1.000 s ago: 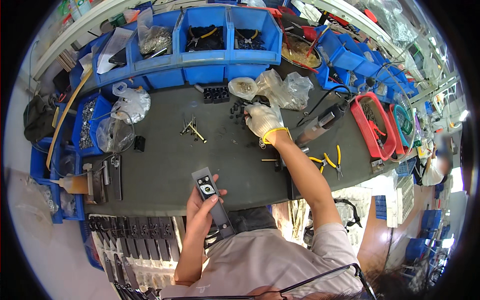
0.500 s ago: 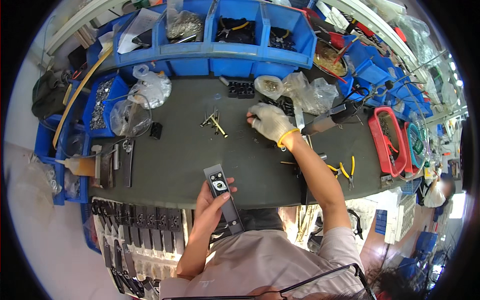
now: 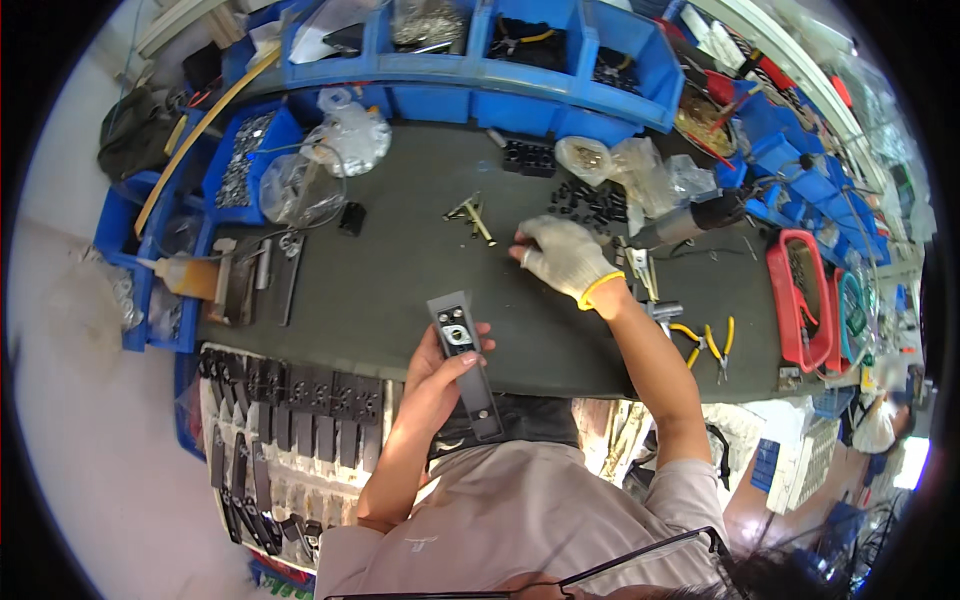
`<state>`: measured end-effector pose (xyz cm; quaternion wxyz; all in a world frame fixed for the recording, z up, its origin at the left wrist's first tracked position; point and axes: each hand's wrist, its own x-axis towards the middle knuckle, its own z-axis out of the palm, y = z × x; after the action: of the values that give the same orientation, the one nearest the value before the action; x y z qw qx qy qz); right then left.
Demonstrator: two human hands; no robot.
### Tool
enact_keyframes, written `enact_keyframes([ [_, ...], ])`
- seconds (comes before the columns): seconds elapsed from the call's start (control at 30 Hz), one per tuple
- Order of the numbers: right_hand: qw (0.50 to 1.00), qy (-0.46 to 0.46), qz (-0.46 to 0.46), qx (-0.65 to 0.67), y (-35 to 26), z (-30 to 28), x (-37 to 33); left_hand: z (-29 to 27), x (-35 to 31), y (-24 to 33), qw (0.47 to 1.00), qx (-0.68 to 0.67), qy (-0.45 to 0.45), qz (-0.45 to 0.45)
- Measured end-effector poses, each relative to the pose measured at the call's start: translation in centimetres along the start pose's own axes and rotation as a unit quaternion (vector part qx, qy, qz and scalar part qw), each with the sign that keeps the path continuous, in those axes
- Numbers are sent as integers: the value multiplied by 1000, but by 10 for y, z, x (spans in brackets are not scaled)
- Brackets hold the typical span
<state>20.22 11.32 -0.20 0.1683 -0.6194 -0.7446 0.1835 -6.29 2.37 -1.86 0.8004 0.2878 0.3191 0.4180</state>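
Observation:
My left hand [image 3: 438, 378] grips a long dark grey door-lock plate [image 3: 484, 408], tilted, near the table's front edge. A bright round fitting [image 3: 456, 334] and small screws show on its face; the thumb lies across it. My right hand [image 3: 566, 258], in a white knitted glove with a yellow cuff, hovers over the table with thumb and fingers drawn together. Whatever its fingertips hold is too small to make out. Small black parts [image 3: 588, 204] lie scattered just beyond it. To its left is a small group of long screws [image 3: 482, 224].
Blue bins [image 3: 430, 68] line the back. A power screwdriver [image 3: 690, 220], yellow-handled pliers [image 3: 716, 345] and a red basket [image 3: 800, 345] are at right. A black block with holes [image 3: 528, 157] lies behind. More lock plates [image 3: 300, 385] sit on a rack at lower left.
My right hand has drawn back from the small black parts, towards me and slightly left, uncovering them. My left hand keeps holding the lock plate. The whole view has shifted.

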Motion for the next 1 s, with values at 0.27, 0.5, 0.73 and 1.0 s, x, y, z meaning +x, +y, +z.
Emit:
enact_keyframes([
  [0.27, 975, 150, 119, -111, 95, -35, 5, 6, 1, -9, 998, 13, 35, -49],
  [0.5, 987, 89, 108, -80, 85, -22, 23, 12, -1, -10, 998, 47, 30, -9],
  [0.73, 986, 51, 76, -138, 90, 8, 65, 15, -2, -10, 999, 40, 7, -18],
  [1.0, 985, 164, 24, -38, 42, -9, 30, 15, -4, -8, 999, 29, -6, -18],
])
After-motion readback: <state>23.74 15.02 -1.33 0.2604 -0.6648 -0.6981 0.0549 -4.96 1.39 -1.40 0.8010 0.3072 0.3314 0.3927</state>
